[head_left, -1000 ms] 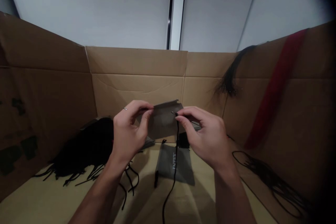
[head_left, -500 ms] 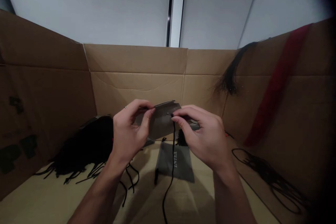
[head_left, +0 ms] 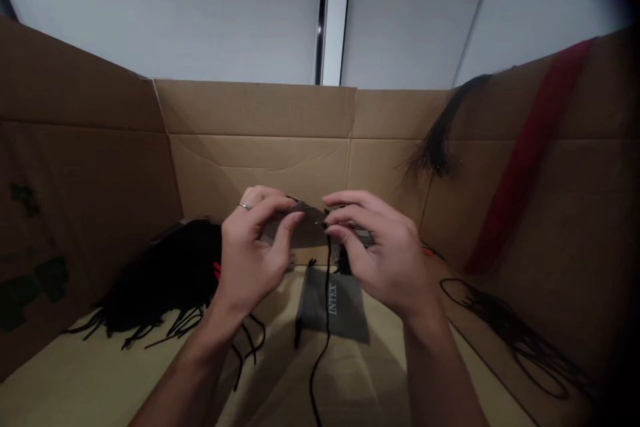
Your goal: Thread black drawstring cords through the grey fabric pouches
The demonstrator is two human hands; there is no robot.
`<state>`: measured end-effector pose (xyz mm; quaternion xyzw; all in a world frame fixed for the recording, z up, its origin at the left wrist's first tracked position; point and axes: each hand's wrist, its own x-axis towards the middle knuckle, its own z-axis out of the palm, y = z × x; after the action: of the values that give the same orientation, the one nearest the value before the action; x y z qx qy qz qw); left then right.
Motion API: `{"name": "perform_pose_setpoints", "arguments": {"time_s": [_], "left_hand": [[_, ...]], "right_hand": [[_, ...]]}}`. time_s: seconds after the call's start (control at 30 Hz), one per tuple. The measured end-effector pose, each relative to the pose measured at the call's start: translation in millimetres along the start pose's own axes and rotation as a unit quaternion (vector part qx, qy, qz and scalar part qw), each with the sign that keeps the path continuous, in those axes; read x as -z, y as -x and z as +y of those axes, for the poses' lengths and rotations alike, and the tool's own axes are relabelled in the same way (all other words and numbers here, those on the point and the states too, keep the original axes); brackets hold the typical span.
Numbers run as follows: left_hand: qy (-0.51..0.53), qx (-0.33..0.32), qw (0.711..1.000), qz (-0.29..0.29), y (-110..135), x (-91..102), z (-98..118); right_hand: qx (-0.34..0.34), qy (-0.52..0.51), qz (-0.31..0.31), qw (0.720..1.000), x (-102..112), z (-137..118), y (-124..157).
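My left hand (head_left: 255,250) pinches the top edge of a small grey pouch (head_left: 306,232) between thumb and fingers. At the pouch's right side, my right hand (head_left: 387,257) pinches the end of a black cord (head_left: 329,255), and a thin, shiny tip shows just left of those fingertips. From there the cord hangs down past the table's front. Whether the tip is inside the pouch's edge I cannot tell. Below both hands lies another grey pouch (head_left: 347,310) marked INTEX, with black cord ends at its corners.
A heap of black cord-ended pouches (head_left: 170,280) sits on the left. Loose black cord (head_left: 515,330) lies coiled at the right. Cardboard walls (head_left: 260,110) enclose the work surface, with black strands (head_left: 440,140) and a red strip (head_left: 530,160) hanging on the right one.
The held pouch has tilted and its top edge now bends down to the right. My right index finger has lifted away from the other fingers. Both hands have come slightly closer together.
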<state>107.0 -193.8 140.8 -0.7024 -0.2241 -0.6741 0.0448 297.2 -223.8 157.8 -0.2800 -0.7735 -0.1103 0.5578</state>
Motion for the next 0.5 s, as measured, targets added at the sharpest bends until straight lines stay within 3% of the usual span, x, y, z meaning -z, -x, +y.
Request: {"name": "perform_pose_setpoints", "arguments": {"time_s": [0.13,0.5], "left_hand": [[0.04,0.032,0.998,-0.042,-1,6.4,3],[0.093,0.021,0.994,-0.058,-3,2.8,9]], "right_hand": [[-0.01,0.022,0.051,0.998,8,-4,2],[0.027,0.046,0.019,0.998,11,-18,3]]}}
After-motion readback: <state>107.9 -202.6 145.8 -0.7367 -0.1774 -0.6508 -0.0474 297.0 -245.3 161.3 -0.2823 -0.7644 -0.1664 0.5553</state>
